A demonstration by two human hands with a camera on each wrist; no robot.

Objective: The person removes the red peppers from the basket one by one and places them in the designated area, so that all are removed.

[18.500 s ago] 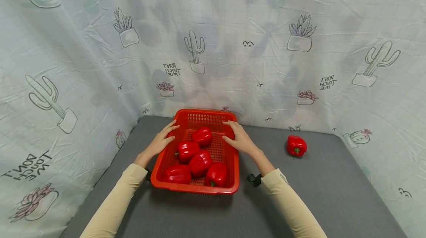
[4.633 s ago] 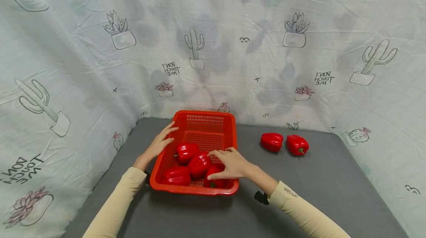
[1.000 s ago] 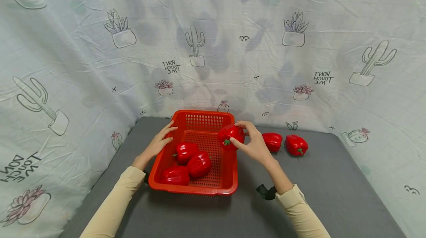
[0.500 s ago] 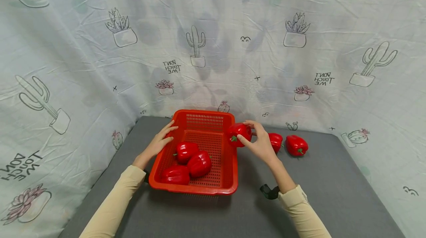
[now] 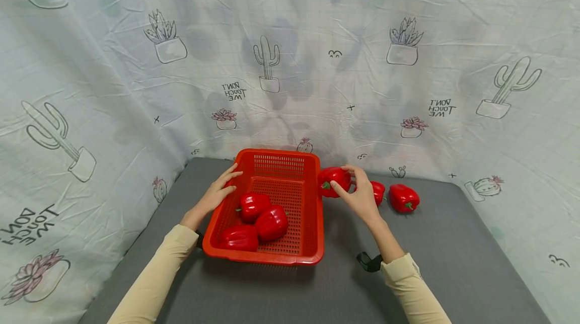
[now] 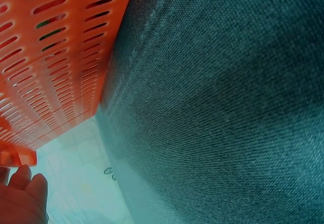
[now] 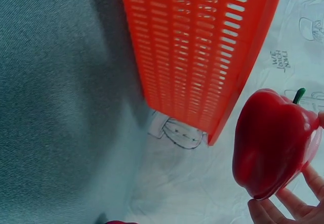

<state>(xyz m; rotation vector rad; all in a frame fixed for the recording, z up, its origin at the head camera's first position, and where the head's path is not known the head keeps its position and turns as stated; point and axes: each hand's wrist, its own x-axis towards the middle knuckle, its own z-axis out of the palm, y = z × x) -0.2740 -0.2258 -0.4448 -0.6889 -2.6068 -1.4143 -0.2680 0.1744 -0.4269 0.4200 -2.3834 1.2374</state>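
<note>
Since the previous head view, the held pepper (image 5: 327,178) has been shifted to the right, from over the basket's right rim to just outside it; the right hand (image 5: 360,198) has been displaced along with it. The held pepper is pinched by the right hand between the thumb, on the near side, and the fingers, on the far side. It is suspended above the table (image 5: 435,268), with its green stem directed toward the near side. In the right wrist view, a gap is seen between it and the basket (image 5: 263,257).

The left hand (image 5: 215,197) is laid at the basket's left rim, with fingers extended and thumb spread apart; no pepper is held by it. Three peppers are contained in the basket: a rear pepper (image 5: 254,207), a middle pepper (image 5: 271,223) and a front pepper (image 5: 239,238), grouped toward the near left. To the right of the basket, two peppers are placed close together on the table: an inner pepper (image 5: 378,193), partly covered by the right hand, and an outer pepper (image 5: 404,198). The table is backed by a cactus-printed curtain (image 5: 299,27).
</note>
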